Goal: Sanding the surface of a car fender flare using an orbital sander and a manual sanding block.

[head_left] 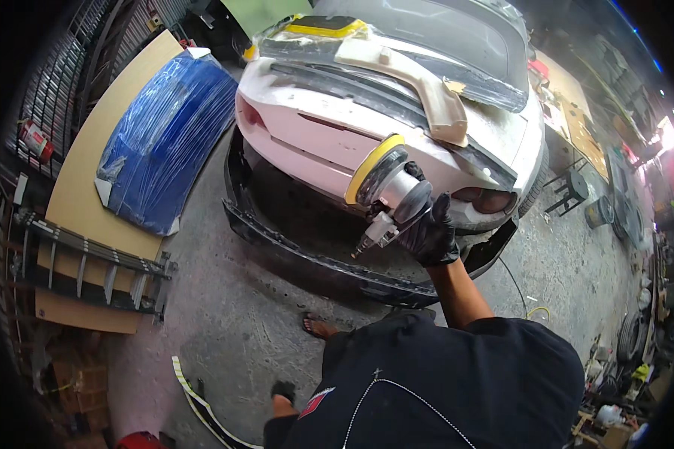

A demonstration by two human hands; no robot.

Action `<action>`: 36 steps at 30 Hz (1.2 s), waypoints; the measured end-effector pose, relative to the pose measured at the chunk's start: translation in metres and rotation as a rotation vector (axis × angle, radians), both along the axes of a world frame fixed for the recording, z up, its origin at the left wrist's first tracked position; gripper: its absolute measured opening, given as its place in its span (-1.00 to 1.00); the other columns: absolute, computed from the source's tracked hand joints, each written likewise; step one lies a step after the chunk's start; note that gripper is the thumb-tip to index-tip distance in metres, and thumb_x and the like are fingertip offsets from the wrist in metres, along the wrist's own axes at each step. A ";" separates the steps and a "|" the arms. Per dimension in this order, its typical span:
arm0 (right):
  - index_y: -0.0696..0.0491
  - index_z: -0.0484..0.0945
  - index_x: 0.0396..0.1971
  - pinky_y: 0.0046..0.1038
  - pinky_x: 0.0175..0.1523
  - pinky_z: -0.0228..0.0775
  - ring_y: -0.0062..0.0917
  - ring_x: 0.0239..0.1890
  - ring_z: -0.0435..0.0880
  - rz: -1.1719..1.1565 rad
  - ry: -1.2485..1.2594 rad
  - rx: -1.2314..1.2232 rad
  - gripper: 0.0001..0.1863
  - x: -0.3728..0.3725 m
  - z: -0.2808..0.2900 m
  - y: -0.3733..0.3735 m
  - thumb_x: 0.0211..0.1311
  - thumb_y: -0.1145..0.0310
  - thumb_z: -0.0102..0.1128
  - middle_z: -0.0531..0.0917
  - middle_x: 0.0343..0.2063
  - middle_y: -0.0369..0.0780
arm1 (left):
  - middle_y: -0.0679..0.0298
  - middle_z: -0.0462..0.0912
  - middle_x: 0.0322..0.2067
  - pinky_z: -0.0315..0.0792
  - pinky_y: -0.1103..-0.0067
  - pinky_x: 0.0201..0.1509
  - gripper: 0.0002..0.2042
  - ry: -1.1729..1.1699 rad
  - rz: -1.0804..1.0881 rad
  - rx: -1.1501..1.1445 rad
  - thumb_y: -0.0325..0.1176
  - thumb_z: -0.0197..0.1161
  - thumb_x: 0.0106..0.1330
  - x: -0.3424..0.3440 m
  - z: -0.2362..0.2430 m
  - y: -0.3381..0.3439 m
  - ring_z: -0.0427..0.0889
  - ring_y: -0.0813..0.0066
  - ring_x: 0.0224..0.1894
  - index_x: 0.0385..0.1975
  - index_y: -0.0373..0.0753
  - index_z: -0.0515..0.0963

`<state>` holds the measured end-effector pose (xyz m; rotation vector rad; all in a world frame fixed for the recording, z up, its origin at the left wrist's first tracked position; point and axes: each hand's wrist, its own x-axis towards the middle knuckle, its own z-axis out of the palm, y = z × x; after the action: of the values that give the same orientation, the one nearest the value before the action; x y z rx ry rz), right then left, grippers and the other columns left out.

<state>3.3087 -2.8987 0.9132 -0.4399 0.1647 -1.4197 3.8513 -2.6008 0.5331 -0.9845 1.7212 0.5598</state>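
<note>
My right hand (431,236), in a black glove, is closed around a round air sander (403,196). The tool is raised and tilted, its yellow-edged pad (374,168) turned up and to the left, apart from the car. Its metal inlet fitting (365,244) points down toward the floor. Behind it stands the rear of a white car (329,146) with a dull surface. My left hand (283,391), also black-gloved, hangs low by my side; its fingers are too small and dark to make out.
A black bumper (314,262) surrounds the car's rear at floor level. Left of it, a plastic-wrapped blue panel (165,142) leans on a tan board (75,179). A pale trim piece (419,82) lies on the trunk. A black stool (569,191) and bucket (599,212) stand right.
</note>
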 end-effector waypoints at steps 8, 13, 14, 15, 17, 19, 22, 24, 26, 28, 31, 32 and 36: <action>-0.12 0.18 0.44 -0.01 0.25 0.41 -0.19 0.23 0.48 -0.118 0.058 0.058 -0.11 0.196 0.016 -0.070 0.26 -0.32 0.16 0.44 0.25 -0.16 | 0.32 0.54 0.26 0.35 0.26 0.31 -0.59 0.137 0.275 0.046 0.00 0.03 0.35 0.121 0.020 0.023 0.54 0.36 0.25 0.12 0.08 0.58; -0.11 0.19 0.43 -0.02 0.26 0.42 -0.21 0.20 0.50 0.146 0.062 0.009 -0.09 0.307 -0.012 -0.149 0.23 -0.33 0.17 0.45 0.23 -0.16 | 0.25 0.56 0.23 0.38 0.25 0.29 -0.60 0.129 0.172 -0.184 -0.04 0.05 0.34 0.201 0.013 -0.025 0.58 0.36 0.18 0.10 0.02 0.58; -0.11 0.19 0.43 -0.02 0.26 0.42 -0.21 0.20 0.50 0.106 0.063 0.008 -0.09 0.312 -0.015 -0.163 0.23 -0.33 0.17 0.45 0.23 -0.16 | 0.24 0.56 0.22 0.36 0.26 0.31 -0.61 0.391 0.569 -0.310 -0.08 0.07 0.33 0.215 0.007 -0.054 0.57 0.37 0.19 0.10 0.01 0.58; -0.10 0.19 0.43 -0.01 0.25 0.43 -0.20 0.20 0.50 0.155 0.012 0.041 -0.09 0.352 -0.008 -0.181 0.23 -0.33 0.16 0.46 0.23 -0.17 | 0.22 0.56 0.22 0.34 0.26 0.33 -0.62 0.877 1.153 -0.399 -0.12 0.09 0.32 0.236 0.004 -0.059 0.56 0.38 0.20 0.10 0.00 0.58; -0.09 0.19 0.43 0.00 0.24 0.44 -0.18 0.22 0.50 0.121 0.017 0.100 -0.09 0.396 -0.013 -0.214 0.22 -0.33 0.17 0.46 0.24 -0.19 | 0.18 0.58 0.19 0.30 0.25 0.37 -0.64 1.176 1.934 -0.350 -0.24 0.20 0.23 0.267 -0.003 -0.087 0.52 0.32 0.23 0.05 -0.03 0.60; -0.10 0.21 0.43 0.01 0.24 0.44 -0.18 0.23 0.49 0.166 -0.055 0.111 -0.10 0.439 -0.017 -0.243 0.22 -0.33 0.18 0.45 0.26 -0.20 | 0.16 0.62 0.11 0.38 0.28 0.27 -0.65 0.622 1.977 -0.297 -0.26 0.20 0.24 0.294 0.003 -0.114 0.57 0.27 0.14 0.03 -0.09 0.61; -0.09 0.20 0.42 0.02 0.38 0.30 -0.18 0.33 0.40 0.277 -0.225 0.002 -0.07 0.501 -0.029 -0.291 0.15 -0.26 0.30 0.40 0.30 -0.13 | 0.12 0.69 0.00 0.51 0.32 0.12 -0.67 0.196 0.644 -0.159 -0.27 0.20 0.26 0.351 0.021 -0.144 0.66 0.18 0.01 0.00 -0.17 0.62; -0.09 0.27 0.36 0.04 0.35 0.32 -0.16 0.32 0.40 0.142 -0.140 -0.043 -0.10 0.540 -0.044 -0.332 0.12 -0.26 0.34 0.39 0.29 -0.14 | 0.10 0.71 -0.05 0.55 0.33 0.07 -0.68 0.154 0.450 -0.112 -0.28 0.20 0.27 0.384 0.022 -0.178 0.68 0.15 -0.04 -0.01 -0.20 0.63; -0.11 0.34 0.28 0.10 0.30 0.38 -0.08 0.33 0.37 0.222 -0.131 -0.115 -0.16 0.570 -0.058 -0.388 0.09 -0.22 0.40 0.39 0.26 -0.15 | 0.10 0.71 -0.06 0.55 0.33 0.06 -0.68 0.148 0.957 -0.128 -0.27 0.20 0.27 0.419 0.018 -0.235 0.68 0.16 -0.04 -0.02 -0.21 0.63; -0.09 0.31 0.30 0.10 0.33 0.35 -0.06 0.37 0.32 0.243 -0.181 -0.133 -0.09 0.620 -0.051 -0.448 0.03 -0.23 0.45 0.34 0.30 -0.13 | 0.09 0.71 -0.07 0.55 0.34 0.06 -0.69 0.214 1.356 -0.201 -0.27 0.20 0.28 0.462 0.021 -0.293 0.69 0.17 -0.04 -0.02 -0.21 0.62; -0.03 0.15 0.40 0.08 0.41 0.26 -0.05 0.44 0.20 0.265 -0.227 -0.185 0.07 0.682 -0.035 -0.541 -0.03 -0.20 0.52 0.23 0.36 -0.07 | 0.09 0.71 -0.08 0.54 0.34 0.05 -0.70 0.399 1.715 -0.321 -0.27 0.20 0.29 0.526 0.028 -0.390 0.69 0.18 -0.05 -0.03 -0.22 0.62; -0.04 0.10 0.43 0.07 0.42 0.25 -0.03 0.40 0.28 0.291 -0.201 -0.262 0.07 0.705 -0.017 -0.565 0.02 -0.11 0.53 0.25 0.36 -0.04 | 0.08 0.71 -0.09 0.54 0.34 0.05 -0.70 0.443 1.796 -0.350 -0.27 0.19 0.29 0.549 0.031 -0.416 0.69 0.18 -0.05 -0.04 -0.23 0.62; 0.00 0.10 0.44 0.12 0.32 0.34 -0.10 0.37 0.34 0.223 -0.003 -0.246 0.06 0.760 -0.025 -0.669 0.07 -0.20 0.44 0.29 0.35 -0.09 | 0.07 0.71 -0.11 0.54 0.34 0.04 -0.71 0.470 1.818 -0.363 -0.27 0.19 0.30 0.629 0.027 -0.537 0.69 0.20 -0.06 -0.05 -0.24 0.62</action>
<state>4.0683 -3.5676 0.8881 -0.6384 -0.0617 -1.2252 4.4808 -3.1375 0.5605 -2.7562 0.7822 1.6874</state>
